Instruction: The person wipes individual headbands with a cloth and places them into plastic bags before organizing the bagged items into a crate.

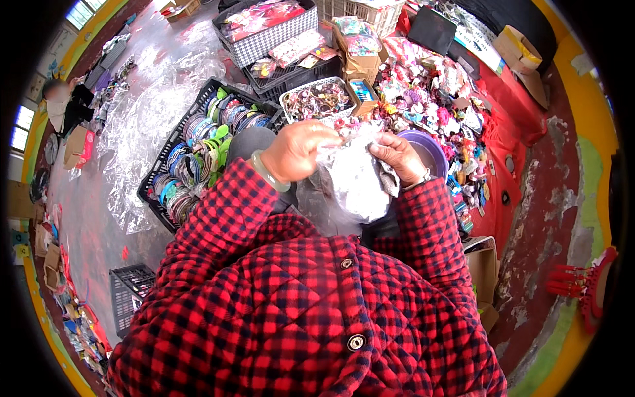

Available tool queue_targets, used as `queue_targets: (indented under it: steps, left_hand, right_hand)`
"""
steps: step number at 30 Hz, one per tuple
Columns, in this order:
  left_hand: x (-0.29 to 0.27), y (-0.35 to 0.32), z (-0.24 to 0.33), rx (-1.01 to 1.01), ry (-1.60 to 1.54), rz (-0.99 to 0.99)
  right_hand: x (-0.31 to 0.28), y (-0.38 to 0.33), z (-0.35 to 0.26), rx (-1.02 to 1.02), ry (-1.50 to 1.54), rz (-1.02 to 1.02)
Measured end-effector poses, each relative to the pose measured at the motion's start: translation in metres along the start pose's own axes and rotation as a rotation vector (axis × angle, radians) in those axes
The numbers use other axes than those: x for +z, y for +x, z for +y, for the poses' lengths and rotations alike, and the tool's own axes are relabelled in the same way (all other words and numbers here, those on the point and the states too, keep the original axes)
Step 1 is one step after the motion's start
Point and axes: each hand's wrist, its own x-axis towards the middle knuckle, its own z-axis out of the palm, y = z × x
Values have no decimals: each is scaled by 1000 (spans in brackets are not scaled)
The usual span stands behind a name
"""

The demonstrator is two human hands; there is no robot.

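Observation:
Between my hands, just in front of my chest, is a clear plastic bag (pixel 357 182) with something white and grey inside that I cannot make out. My left hand (pixel 297 151), with a pale bangle at its wrist, pinches the bag's upper left edge. On the other side my right hand (pixel 401 157) grips the upper right edge between thumb and fingers. Right behind that hand stands a purple basin (pixel 428 147), partly hidden by it. Left of my left hand lies a black crate (pixel 147 187) full of headbands in many colours.
Ahead are a white basket (pixel 316 99) of small accessories, a grey patterned basket (pixel 271 41) and a cardboard box (pixel 360 66). A heap of colourful hair ornaments (pixel 456 119) covers red cloth at right. Plastic sheeting (pixel 142 132) lies at left. Another person (pixel 63 109) sits far left.

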Motion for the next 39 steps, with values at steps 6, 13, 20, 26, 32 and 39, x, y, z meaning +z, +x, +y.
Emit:
queue_targets:
  steps: [6, 13, 20, 26, 32, 39]
  left_hand:
    - [-1, -29, -46, -791, -573, -9]
    - [1, -32, -41, -767, -1068, -3]
    - [25, -22, -22, -833, -1172, 193]
    - [30, -17, -9, -786, -1354, 218]
    - [28, -17, -8, -752, -1340, 189]
    - [-7, -17, -15, -707, -809, -37]
  right_hand:
    - [3, 8, 13, -257, -120, 308]
    - [3, 8, 9, -370, -145, 391]
    - [6, 2, 15, -397, -296, 482]
    - [14, 1, 14, -463, -360, 431]
    - [7, 5, 24, -437, -236, 364]
    - [-6, 9, 24, -348, -403, 163]
